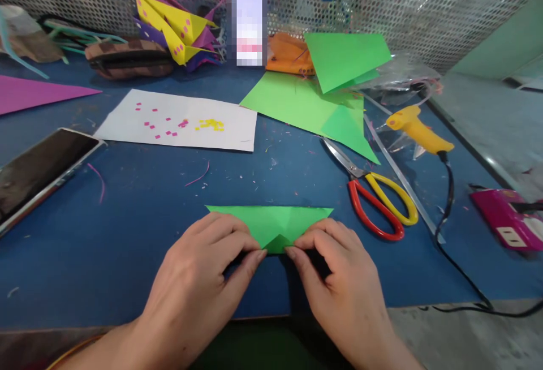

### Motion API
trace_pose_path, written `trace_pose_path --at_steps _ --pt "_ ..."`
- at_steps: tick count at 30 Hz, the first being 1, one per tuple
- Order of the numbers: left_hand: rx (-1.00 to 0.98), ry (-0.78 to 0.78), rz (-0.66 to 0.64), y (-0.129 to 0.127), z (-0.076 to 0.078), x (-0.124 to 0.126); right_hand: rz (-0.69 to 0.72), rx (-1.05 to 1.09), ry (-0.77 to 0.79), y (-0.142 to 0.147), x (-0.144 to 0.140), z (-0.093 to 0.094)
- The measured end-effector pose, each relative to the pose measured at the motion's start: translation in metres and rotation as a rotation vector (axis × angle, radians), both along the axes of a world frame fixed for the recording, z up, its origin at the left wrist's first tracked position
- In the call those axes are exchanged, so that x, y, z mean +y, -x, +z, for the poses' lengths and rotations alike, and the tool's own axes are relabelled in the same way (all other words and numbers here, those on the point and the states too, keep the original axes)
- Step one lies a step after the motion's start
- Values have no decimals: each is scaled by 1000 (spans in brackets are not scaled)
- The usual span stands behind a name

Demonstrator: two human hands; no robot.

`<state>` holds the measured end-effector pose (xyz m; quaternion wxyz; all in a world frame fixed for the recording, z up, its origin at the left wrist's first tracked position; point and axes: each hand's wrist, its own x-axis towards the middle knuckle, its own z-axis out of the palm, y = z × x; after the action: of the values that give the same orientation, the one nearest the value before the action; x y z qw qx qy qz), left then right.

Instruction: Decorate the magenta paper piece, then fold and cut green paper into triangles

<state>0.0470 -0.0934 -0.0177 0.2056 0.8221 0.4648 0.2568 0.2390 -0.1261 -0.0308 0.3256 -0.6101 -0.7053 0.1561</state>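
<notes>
A folded piece of green paper point(275, 220) lies near the table's front edge, its long straight side away from me. My left hand point(203, 268) pinches its near edge between thumb and index finger. On the other side, my right hand point(339, 274) pinches the same near edge, with a short gap between the two thumbs. A small darker triangle of the paper shows in that gap. To the right of the paper lie scissors point(360, 175) with one red and one yellow handle, their blades pointing away from me.
A white sheet point(220, 141) holds small pink and yellow bits. Behind are green sheets point(280, 95), a yellow folded-paper piece point(169, 22) and a brown pouch point(127, 59). At left lies a phone point(42, 172); at right, a yellow glue gun point(422, 129) and a pink power socket point(504, 217).
</notes>
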Motion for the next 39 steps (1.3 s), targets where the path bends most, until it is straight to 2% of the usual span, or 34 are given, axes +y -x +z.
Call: trace_pose_path --at_steps 9,20,30,32,36,39 --pt "22 -28 2 -2 -2 2 8 -104 1 0 2 1" --pt "186 -141 -33 -4 -1 2 -13 -179 -16 2 3 -1" --pt "288 -184 -3 -3 -4 1 -8 -207 5 2 3 -1" --pt "284 -245 -43 -3 -3 1 -12 -210 26 2 3 -1" --pt "263 -408 -230 -1 -4 -4 -4 -187 51 2 1 -1" --pt "312 -435 -301 0 -4 -9 -7 -163 39 2 0 -2"
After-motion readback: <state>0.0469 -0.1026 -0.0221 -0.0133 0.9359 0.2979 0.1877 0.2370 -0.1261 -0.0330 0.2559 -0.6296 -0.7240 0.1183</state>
